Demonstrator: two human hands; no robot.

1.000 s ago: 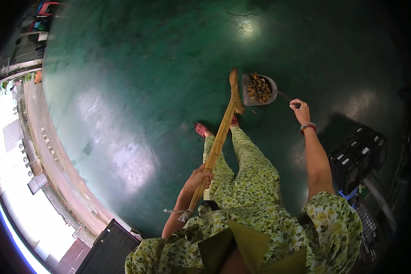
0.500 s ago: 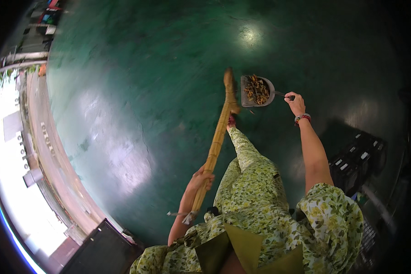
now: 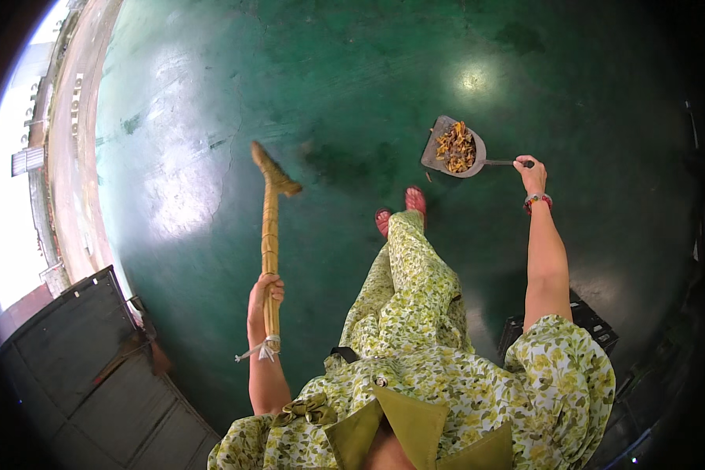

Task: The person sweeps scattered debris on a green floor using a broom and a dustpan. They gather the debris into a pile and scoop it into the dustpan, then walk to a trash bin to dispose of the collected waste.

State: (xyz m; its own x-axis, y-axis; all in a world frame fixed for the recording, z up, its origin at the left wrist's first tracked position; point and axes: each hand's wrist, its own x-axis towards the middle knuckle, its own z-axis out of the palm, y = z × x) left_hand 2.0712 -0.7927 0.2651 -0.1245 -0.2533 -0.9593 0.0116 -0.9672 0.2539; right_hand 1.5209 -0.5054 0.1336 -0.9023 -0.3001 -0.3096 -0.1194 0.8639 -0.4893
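My left hand [image 3: 267,294] is wrapped round the lower handle of a straw broom [image 3: 270,227], whose bound head points away from me at the left. White string dangles from the handle's near end. Out to the right, my right hand [image 3: 533,172] grips the dark handle of a grey dustpan [image 3: 437,142]. Dry brown and yellow leaves [image 3: 456,149] lie heaped in the pan. A small leaf scrap hangs at or lies by the pan's near edge; I cannot tell which. Broom and dustpan are well apart.
The floor [image 3: 329,94] is green, with worn dark patches and glare. My feet in red sandals [image 3: 415,199] stand between broom and dustpan. A dark panelled barrier [image 3: 94,368] is at the lower left, a black crate [image 3: 595,321] by my right arm. Bright outdoors lies far left.
The broom has swung left, away from the dustpan, with my left hand. The dustpan and right hand have shifted slightly right, and the pan has tilted. My view has turned, and both sandals now show.
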